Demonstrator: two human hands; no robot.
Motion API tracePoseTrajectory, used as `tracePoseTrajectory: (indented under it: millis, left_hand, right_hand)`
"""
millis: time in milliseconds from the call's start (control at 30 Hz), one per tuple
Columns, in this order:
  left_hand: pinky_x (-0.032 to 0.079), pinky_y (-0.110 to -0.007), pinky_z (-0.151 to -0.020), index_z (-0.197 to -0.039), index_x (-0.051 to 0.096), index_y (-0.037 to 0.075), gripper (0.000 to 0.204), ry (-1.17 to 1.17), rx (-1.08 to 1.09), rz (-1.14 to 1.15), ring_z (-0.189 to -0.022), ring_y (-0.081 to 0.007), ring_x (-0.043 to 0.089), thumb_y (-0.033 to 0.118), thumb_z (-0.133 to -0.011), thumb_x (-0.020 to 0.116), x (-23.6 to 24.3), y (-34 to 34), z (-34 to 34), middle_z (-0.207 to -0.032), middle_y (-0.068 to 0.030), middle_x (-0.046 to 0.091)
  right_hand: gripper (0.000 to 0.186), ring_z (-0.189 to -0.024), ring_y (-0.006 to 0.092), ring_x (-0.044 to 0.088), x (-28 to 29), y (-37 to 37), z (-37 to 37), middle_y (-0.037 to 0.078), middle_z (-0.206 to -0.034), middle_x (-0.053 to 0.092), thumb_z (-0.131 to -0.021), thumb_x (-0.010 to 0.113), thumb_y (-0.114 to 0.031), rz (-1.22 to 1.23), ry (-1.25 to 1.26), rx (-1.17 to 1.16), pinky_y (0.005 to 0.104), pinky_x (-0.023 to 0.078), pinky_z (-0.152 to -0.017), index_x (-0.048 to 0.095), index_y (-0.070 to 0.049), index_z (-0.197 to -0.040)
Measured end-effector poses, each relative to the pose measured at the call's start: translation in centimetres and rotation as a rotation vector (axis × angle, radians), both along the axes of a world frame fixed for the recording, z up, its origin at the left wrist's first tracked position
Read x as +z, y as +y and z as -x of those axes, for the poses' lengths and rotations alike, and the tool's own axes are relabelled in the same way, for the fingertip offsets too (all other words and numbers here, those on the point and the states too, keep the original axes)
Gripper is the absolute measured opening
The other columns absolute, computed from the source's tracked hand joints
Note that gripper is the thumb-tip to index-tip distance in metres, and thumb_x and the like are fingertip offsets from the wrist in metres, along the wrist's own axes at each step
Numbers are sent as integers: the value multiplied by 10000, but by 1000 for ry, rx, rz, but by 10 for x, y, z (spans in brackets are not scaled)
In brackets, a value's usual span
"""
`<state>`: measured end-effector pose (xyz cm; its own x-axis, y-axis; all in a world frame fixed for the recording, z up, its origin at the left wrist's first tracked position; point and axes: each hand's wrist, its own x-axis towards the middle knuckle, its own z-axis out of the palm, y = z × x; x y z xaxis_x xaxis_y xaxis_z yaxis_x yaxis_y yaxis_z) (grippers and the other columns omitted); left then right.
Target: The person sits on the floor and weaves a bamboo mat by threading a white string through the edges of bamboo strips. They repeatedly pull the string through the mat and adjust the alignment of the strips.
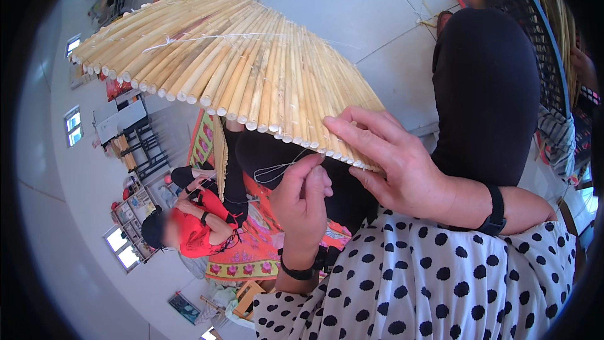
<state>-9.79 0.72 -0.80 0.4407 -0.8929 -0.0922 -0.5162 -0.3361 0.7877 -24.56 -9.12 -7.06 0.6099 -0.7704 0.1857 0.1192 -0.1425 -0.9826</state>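
A stiff panel of pale reed stalks (251, 63), laid side by side and bound with white thread, fans out across my lap and rises to the upper left. Its cut stalk ends form the near edge. My right hand (402, 167) grips that edge toward the right, fingers spread over the top and thumb underneath. Just below the edge, my left hand (302, 198) is closed in a pinch on a thin thread (277, 169), which loops out left of the fingers. Whether a needle is in the pinch is hidden.
To the left, a person in a red top (207, 223) sits working by another reed panel (220, 154). A pink flowered cloth (251, 255) lies near them. A dark woven basket or chair side (541, 19) stands at the upper right, beside my dark-trousered knee (487, 82).
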Motion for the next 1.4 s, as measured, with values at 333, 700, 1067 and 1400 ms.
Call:
tracePoseTrajectory:
  millis: [333, 700, 1067, 1400]
  left_hand:
    - [439, -214, -516, -1079, 653, -46, 154, -27, 5, 95, -577, -84, 566, -65, -945, 579, -14, 1, -4, -742, -74, 643]
    - [449, -217, -512, -988, 625, -46, 53, -46, 23, 119, -562, -86, 570, -41, -945, 596, -9, -8, 2, -724, -71, 641]
    - [486, -226, -537, -977, 607, -46, 47, -110, -28, 36, -584, -97, 612, -52, -934, 591, -2, -5, -8, -726, -74, 656]
    - [460, -206, -537, -1032, 617, -33, 96, -37, -5, 63, -582, -71, 585, -16, -937, 619, -3, -1, -7, -713, -42, 637]
  right_hand:
    - [780, -1052, 349, 580, 0, -4, 3, 158, -1298, 551, -702, 731, 104, -26, 0, 24, 384, 494, -898, 530, -101, -1427]
    - [743, -1052, 380, 560, -6, 3, -1, 186, -1279, 550, -724, 662, 109, 10, -52, 12, 410, 483, -926, 527, -94, -1426]
    - [702, -1060, 389, 551, 0, 6, -3, 206, -1257, 542, -742, 613, 112, -19, -31, 40, 416, 485, -923, 534, -79, -1413]
    - [692, -1029, 381, 574, 4, 6, -3, 189, -1249, 554, -730, 672, 100, 53, 0, 10, 420, 498, -894, 531, -46, -1392]
